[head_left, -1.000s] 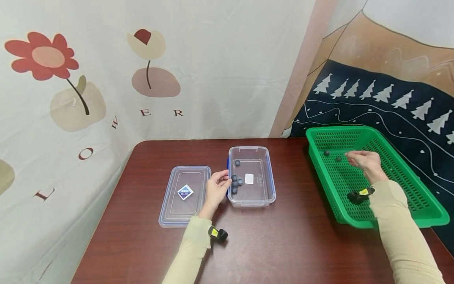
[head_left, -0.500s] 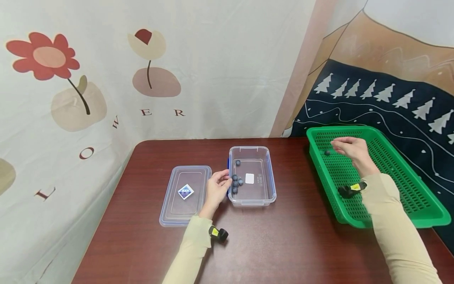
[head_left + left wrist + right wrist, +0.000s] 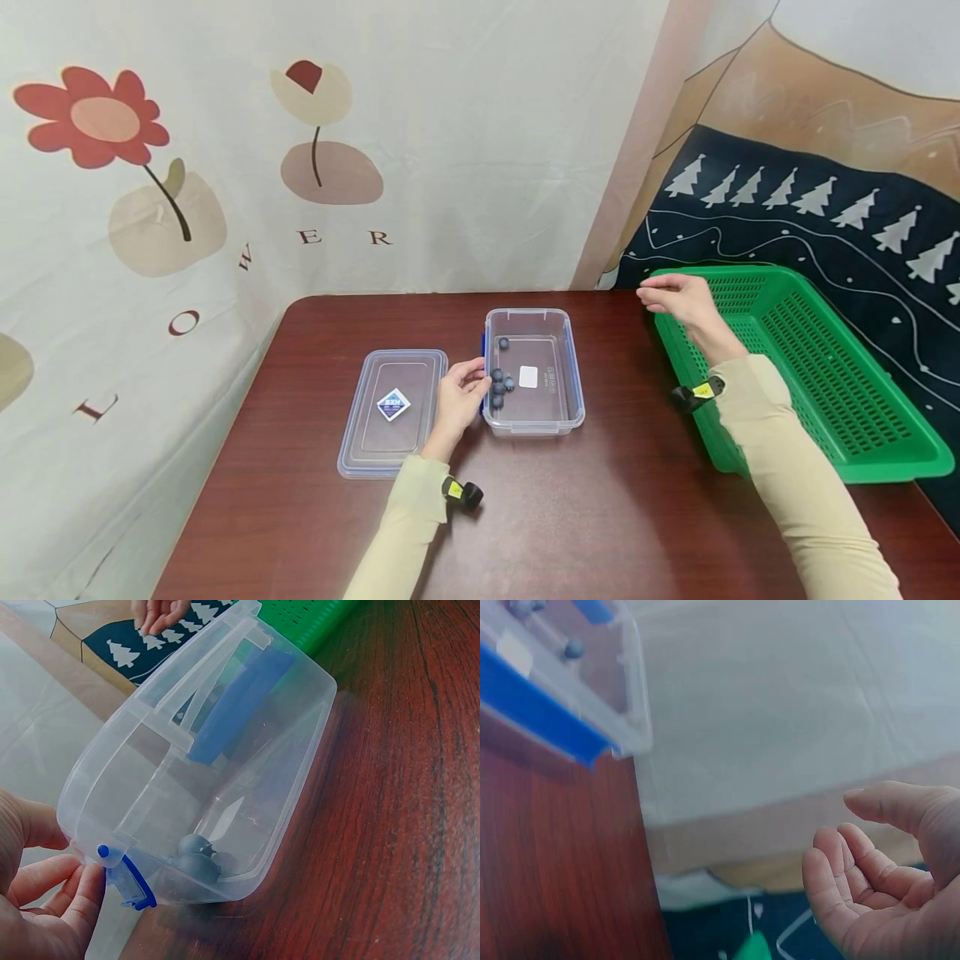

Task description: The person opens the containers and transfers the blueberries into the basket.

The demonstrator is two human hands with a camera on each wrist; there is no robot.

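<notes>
My left hand (image 3: 456, 400) pinches the left rim of a clear plastic box (image 3: 551, 408), near its blue latch (image 3: 131, 881) in the left wrist view. Several blueberries (image 3: 509, 383) lie inside along that side. My right hand (image 3: 686, 307) hovers at the left edge of a green basket (image 3: 825, 471), its fingers loosely curled. In the right wrist view its thumb (image 3: 889, 806) stands apart from the fingers (image 3: 825, 877), and I see no berry between them. The inside of the curl is partly hidden. Beside the box lies its clear lid (image 3: 390, 442), flat on the table.
The dark red-brown table (image 3: 600, 517) carries the lid, box and basket from left to right. A white printed cloth (image 3: 465, 167) hangs behind it, and a navy cloth with trees (image 3: 795, 217) is behind the basket.
My right hand has moved left, from over the basket's middle to its left edge. Two blueberries seen in the basket are now out of sight, one perhaps behind the hand. My left hand stays put.
</notes>
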